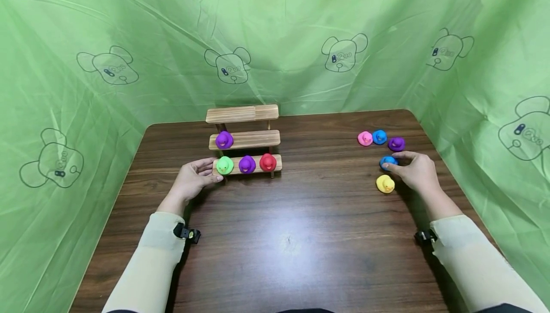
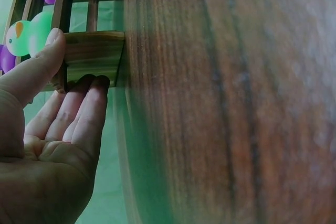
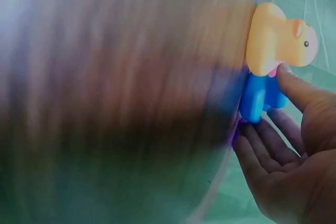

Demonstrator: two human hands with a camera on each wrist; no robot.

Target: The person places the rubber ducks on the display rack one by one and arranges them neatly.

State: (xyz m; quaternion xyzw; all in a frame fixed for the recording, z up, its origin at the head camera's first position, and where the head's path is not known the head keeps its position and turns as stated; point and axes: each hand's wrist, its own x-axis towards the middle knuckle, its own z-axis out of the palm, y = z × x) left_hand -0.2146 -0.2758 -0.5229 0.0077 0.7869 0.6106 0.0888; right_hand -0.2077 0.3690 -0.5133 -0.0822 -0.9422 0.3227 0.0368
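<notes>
Blue duck (image 1: 387, 161) pinched by right hand (image 1: 417, 173) near right table (image 1: 326, 193) edge, rack (image 1: 256, 138) by left hand (image 1: 193, 180). Duck likely soft; body-grip advised.

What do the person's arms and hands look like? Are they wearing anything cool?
Both arms have long, pale cream sleeves: the left sleeve and the right sleeve. A small black gadget sits at each wrist, left gadget and right gadget. The left hand and right hand are bare, with no gloves.
</notes>
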